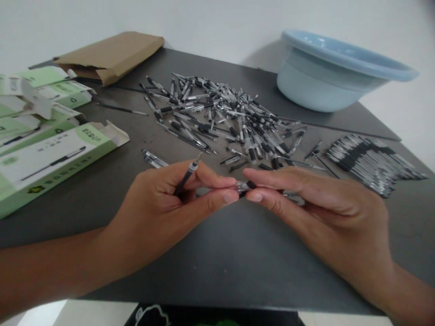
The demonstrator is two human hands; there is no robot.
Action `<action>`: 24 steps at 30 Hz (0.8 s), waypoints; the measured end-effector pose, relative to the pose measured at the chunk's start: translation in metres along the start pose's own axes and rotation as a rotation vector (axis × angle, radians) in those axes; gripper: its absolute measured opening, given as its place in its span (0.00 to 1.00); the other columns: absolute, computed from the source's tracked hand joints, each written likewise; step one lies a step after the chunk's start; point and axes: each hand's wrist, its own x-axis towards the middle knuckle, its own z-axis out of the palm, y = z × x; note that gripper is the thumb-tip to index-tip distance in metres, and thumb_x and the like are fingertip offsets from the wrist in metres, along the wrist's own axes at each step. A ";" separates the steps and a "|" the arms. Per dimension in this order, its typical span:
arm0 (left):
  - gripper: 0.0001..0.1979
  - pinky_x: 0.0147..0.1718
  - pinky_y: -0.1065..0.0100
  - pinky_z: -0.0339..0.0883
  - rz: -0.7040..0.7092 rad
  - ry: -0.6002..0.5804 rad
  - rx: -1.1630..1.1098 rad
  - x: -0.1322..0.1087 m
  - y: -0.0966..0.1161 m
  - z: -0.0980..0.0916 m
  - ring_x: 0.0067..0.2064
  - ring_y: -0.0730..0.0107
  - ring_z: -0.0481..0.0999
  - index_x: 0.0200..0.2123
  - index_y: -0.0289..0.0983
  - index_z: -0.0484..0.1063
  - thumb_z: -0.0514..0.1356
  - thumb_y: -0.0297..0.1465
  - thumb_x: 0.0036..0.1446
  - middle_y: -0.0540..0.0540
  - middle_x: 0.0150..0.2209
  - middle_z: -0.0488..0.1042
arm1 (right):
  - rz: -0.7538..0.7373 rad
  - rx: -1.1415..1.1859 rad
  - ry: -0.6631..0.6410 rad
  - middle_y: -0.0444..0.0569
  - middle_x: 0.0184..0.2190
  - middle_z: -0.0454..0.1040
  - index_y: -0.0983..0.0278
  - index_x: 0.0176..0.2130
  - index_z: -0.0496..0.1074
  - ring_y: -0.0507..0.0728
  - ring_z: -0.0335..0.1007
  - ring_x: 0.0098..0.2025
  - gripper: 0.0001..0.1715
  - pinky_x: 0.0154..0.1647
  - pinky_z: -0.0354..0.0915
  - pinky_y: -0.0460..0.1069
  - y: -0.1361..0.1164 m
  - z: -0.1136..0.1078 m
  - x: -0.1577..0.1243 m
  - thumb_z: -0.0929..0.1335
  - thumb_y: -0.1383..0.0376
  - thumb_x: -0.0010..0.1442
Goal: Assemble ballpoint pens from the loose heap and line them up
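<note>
My left hand (170, 199) and my right hand (319, 208) meet fingertip to fingertip above the dark table (220, 267). Between them they pinch a clear pen barrel with a black part (245, 185). My left hand also holds a thin black refill (186, 176), its tip pointing up and away from me. Both hands are closed in a pinch. Just beyond them lies a loose heap of pens (224, 117).
A neat row of pens (370, 160) lies at the right. A light blue basin (326, 68) stands at the back right. Green-and-white pen boxes (50, 149) lie at the left, and a brown cardboard package (112, 54) at the back left. Single refills lie scattered about.
</note>
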 end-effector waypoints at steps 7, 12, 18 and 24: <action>0.05 0.33 0.79 0.75 0.035 -0.013 0.011 0.001 0.004 -0.001 0.34 0.73 0.85 0.31 0.48 0.84 0.76 0.36 0.58 0.59 0.33 0.87 | -0.059 0.082 -0.028 0.38 0.48 0.88 0.48 0.57 0.83 0.56 0.85 0.42 0.25 0.48 0.82 0.55 0.005 0.001 0.003 0.77 0.73 0.66; 0.05 0.23 0.77 0.67 0.062 0.003 0.127 -0.001 0.002 -0.003 0.28 0.74 0.82 0.34 0.48 0.85 0.75 0.39 0.58 0.58 0.30 0.87 | -0.056 0.095 0.044 0.43 0.44 0.87 0.51 0.53 0.85 0.54 0.83 0.42 0.22 0.43 0.81 0.51 0.007 0.008 0.004 0.79 0.72 0.63; 0.06 0.27 0.75 0.70 0.058 -0.098 0.069 -0.001 -0.001 -0.007 0.32 0.71 0.84 0.41 0.48 0.85 0.72 0.41 0.63 0.57 0.34 0.88 | -0.010 0.141 0.053 0.42 0.44 0.86 0.50 0.53 0.85 0.51 0.83 0.42 0.23 0.37 0.81 0.44 0.000 0.008 0.002 0.79 0.73 0.63; 0.07 0.29 0.74 0.68 0.081 -0.276 0.139 0.002 -0.005 -0.003 0.32 0.73 0.81 0.44 0.49 0.83 0.67 0.41 0.68 0.59 0.34 0.85 | -0.008 0.094 -0.013 0.41 0.45 0.87 0.51 0.52 0.86 0.51 0.84 0.44 0.22 0.42 0.82 0.44 -0.001 0.001 0.003 0.78 0.74 0.63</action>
